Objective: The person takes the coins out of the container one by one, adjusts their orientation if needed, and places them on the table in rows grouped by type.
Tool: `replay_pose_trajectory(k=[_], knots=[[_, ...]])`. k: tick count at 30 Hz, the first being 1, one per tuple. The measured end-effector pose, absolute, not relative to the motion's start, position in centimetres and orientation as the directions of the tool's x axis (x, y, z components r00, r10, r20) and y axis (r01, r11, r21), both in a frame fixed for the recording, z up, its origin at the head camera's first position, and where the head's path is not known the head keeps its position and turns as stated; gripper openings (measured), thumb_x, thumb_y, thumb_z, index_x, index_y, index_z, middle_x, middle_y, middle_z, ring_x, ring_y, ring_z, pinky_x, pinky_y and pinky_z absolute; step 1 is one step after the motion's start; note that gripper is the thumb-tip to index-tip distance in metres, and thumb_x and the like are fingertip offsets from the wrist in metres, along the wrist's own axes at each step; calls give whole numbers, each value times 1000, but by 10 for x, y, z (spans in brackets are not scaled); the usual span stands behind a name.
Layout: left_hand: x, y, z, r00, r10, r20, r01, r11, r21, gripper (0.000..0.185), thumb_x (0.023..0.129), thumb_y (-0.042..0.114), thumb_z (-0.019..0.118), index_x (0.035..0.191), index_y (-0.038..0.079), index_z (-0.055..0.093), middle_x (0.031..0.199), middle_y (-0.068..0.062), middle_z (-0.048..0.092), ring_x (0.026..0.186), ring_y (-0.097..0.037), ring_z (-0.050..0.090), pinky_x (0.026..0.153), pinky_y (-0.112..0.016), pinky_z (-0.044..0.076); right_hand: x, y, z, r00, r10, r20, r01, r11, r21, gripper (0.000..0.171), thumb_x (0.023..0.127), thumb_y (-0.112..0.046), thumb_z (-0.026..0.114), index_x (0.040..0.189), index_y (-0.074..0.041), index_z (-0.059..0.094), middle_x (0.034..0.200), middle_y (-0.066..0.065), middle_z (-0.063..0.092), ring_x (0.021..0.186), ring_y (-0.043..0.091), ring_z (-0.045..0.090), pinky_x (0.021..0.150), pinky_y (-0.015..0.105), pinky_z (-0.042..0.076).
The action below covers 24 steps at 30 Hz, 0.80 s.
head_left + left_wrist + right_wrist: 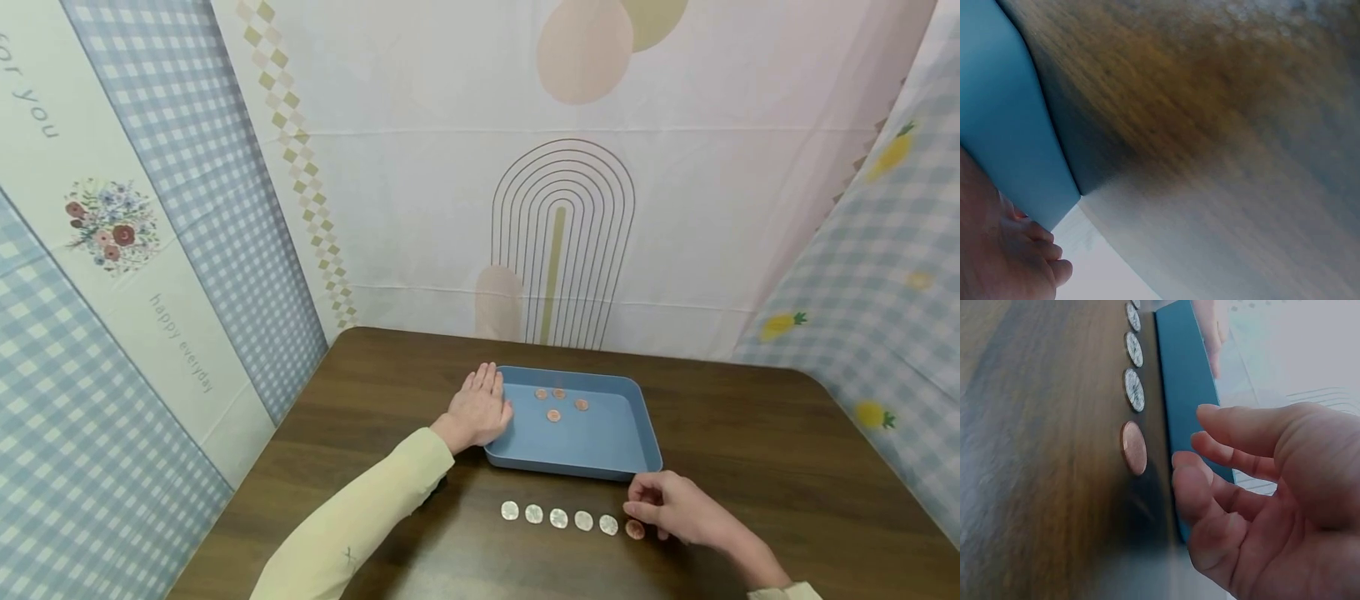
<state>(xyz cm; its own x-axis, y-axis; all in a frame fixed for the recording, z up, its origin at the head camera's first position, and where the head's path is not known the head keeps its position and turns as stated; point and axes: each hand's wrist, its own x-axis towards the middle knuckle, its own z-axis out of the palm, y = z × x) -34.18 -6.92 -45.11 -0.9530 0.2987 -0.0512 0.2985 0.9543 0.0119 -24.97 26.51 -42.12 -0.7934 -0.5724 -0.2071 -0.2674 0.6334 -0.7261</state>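
1. My left hand (480, 408) rests on the blue tray (592, 442), fingers straight.
2. My right hand (678, 507), fingers loosely bent, is just by one copper coin (634, 530) on the desk (750, 450).
3. Left of it, five silver coins (558, 518) make a row.
4. Four more pennies (553, 416) lie inside the tray.

Left hand (478, 410) with fingers (487, 382) straight, right hand (678, 508) loosely curled, its fingertips (1188, 487) seemingly free of the thumb (1244, 425).
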Motion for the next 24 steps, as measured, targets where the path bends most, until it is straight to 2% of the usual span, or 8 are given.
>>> replay_pose_trajectory(k=[12, 19, 24], knots=[[-343, -68, -454, -955, 296, -32, 295, 955, 24, 64, 104, 38, 22, 155, 0, 23, 164, -18, 18, 153, -29, 14, 124, -42, 17, -260, 251, -411, -802, -568, -184, -279, 629, -725, 21, 95, -32, 64, 87, -13, 61, 62, 5, 58, 46, 15, 55, 32, 27, 41], [-343, -69, -453, -956, 292, -35, 291, 956, 23, 64, 104, 39, 21, 155, 0, 23, 164, -18, 17, 153, -29, 14, 124, -41, 17, -269, 241, -403, -815, -558, -157, -305, 643, -702, 21, 95, -31, 63, 90, -11, 62, 71, 12, 62, 49, 17, 58, 35, 27, 42], [-342, -69, -453, -954, 298, -30, 297, 955, 19, 64, 104, 38, 21, 155, 0, 23, 164, -18, 17, 153, -29, 14, 124, -41, 17, -277, 234, -400, -827, -544, -141, -321, 663, -677, 20, 96, -30, 63, 91, -11, 64, 72, 11, 61, 51, 18, 58, 37, 29, 44]])
